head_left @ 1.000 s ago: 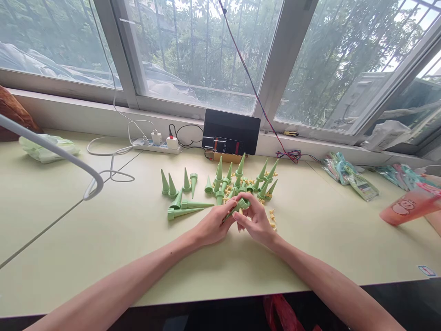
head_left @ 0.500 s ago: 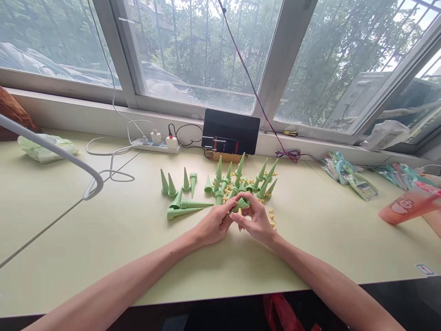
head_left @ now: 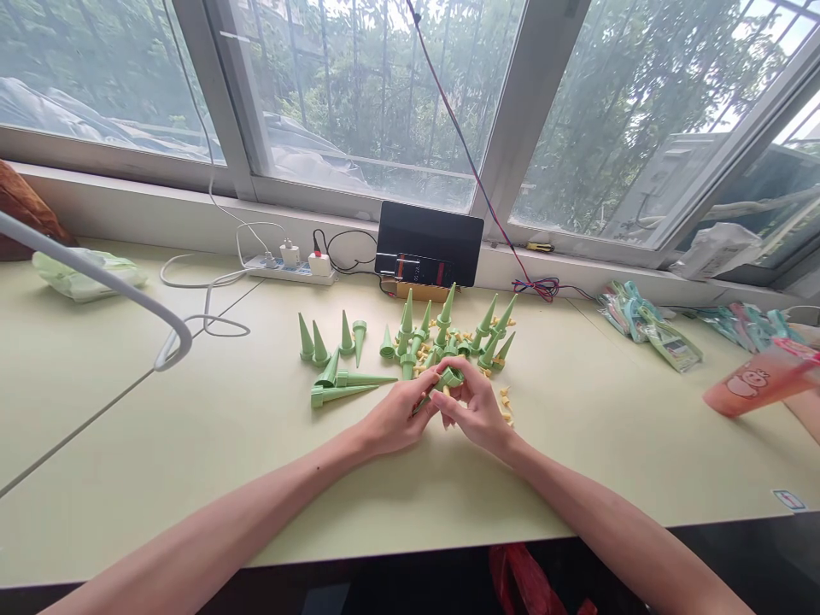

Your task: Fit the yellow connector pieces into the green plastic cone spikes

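In the middle of the table, my left hand [head_left: 401,416] is closed around the body of a green plastic watering spike [head_left: 451,377], whose hollow collar faces up and toward me. My right hand [head_left: 480,412] curls round the collar, its thumb pressed on a small yellow valve [head_left: 447,391] at the spike's side. The fingers hide most of the spike and part of the valve. Just beyond my hands, more green spikes [head_left: 447,312] stand clustered, several with yellow valves. To the left, other spikes [head_left: 346,395] lie flat or stand. Loose yellow valves [head_left: 506,400] lie beside my right hand.
A dark tablet [head_left: 429,243] leans by the window behind the spikes. A power strip [head_left: 291,266] with cables lies back left, and a grey curved bar [head_left: 128,286] crosses the left. Packaged items [head_left: 653,325] lie at right, near a pink cup [head_left: 756,380] and another person's arm [head_left: 808,410].
My right thumb has shifted slightly over the yellow valve, which shows less now. The spike and my left hand stay nearly in place.
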`<action>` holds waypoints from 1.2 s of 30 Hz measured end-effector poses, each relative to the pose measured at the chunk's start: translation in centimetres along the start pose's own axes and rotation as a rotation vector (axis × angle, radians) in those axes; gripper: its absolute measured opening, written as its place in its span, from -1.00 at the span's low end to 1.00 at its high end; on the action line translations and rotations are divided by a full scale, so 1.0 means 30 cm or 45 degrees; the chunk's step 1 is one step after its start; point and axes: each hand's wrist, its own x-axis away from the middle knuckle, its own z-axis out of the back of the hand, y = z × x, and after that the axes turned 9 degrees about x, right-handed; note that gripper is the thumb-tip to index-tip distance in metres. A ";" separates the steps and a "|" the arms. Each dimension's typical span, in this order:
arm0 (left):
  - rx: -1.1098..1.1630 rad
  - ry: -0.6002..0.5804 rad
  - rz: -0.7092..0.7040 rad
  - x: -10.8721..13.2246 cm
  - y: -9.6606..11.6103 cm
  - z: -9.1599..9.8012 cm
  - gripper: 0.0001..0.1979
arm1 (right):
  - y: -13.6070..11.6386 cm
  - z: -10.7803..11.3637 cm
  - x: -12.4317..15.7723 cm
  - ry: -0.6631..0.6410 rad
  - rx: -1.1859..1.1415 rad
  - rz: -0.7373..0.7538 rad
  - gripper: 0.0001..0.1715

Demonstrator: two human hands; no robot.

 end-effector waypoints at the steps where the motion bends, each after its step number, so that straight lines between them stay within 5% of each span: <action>1: 0.008 -0.004 0.000 0.000 0.001 0.000 -0.88 | 0.001 0.000 0.000 -0.001 -0.014 0.006 -0.61; 16: -0.007 0.032 -0.027 -0.003 -0.001 -0.001 -0.88 | 0.000 0.001 0.005 0.010 0.071 0.000 -0.55; 26: -0.333 0.391 -0.024 0.008 -0.029 -0.003 -0.83 | 0.009 0.004 -0.003 0.086 0.140 -0.004 -0.35; 36: -0.494 0.441 -0.126 0.010 -0.032 -0.008 -0.87 | 0.011 0.005 0.002 0.112 0.176 0.024 -0.40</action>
